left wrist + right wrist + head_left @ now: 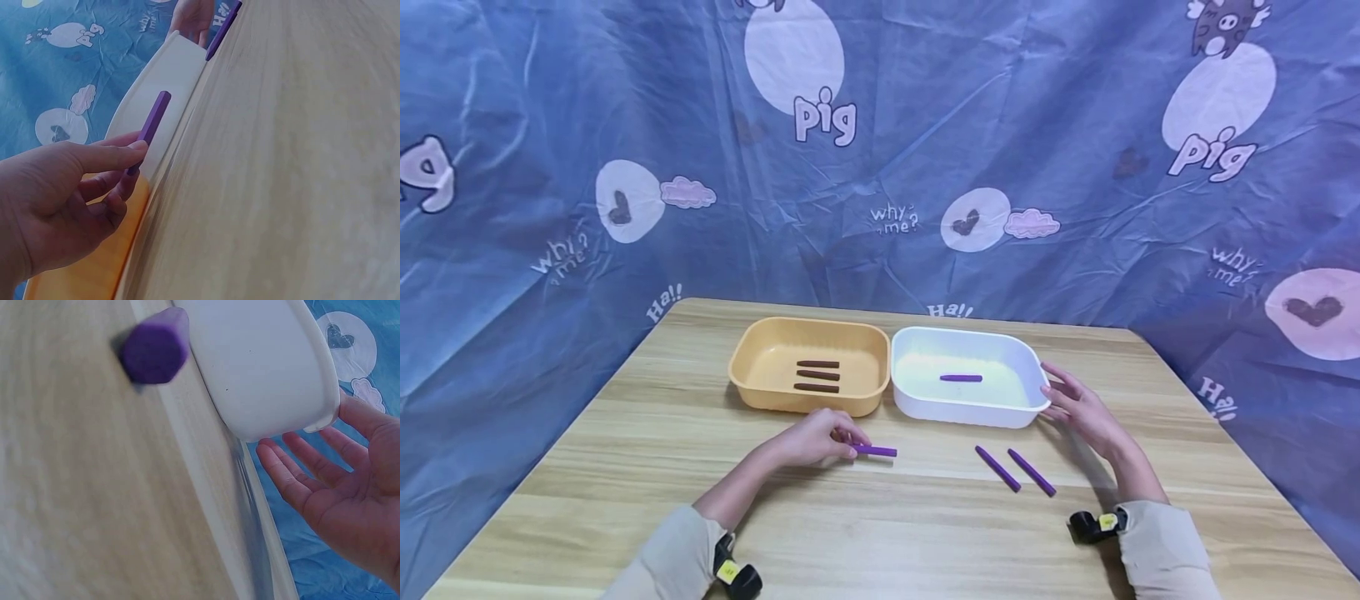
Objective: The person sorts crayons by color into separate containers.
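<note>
Between thumb and fingertips, my left hand [820,437] pinches a purple crayon [877,451] just in front of the orange bin [808,403]. The left wrist view shows the hexagonal crayon [153,119] sticking out past the thumb. Fairly straight fingers of my right hand [1084,412] touch the right end of the white bin [970,412]; in the right wrist view the palm of this hand [350,494] faces the camera. One purple crayon [961,378] lies inside the white bin. Three brown crayons [817,375] lie in the orange bin.
Two more purple crayons, a left one [997,468] and a right one [1032,472], lie slanted on the wooden table [910,533] in front of the white bin. The bins stand side by side. A blue printed cloth [880,167] hangs behind the table.
</note>
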Action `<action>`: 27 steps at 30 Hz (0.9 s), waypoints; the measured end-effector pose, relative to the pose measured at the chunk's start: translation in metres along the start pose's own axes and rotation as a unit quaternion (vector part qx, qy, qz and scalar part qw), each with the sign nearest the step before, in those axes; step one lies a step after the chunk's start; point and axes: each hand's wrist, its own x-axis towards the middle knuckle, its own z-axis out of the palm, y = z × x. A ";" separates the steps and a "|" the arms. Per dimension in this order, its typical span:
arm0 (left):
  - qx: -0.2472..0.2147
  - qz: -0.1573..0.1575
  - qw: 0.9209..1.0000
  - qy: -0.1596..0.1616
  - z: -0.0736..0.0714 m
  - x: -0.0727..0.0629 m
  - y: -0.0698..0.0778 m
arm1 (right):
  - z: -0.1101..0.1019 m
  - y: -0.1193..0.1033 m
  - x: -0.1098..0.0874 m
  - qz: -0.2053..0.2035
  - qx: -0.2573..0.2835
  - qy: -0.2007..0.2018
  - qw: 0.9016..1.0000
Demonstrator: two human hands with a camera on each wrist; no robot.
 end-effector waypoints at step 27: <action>-0.004 -0.005 1.000 0.015 0.001 -0.002 0.004 | 0.001 0.000 -0.004 0.005 -0.010 -0.009 1.000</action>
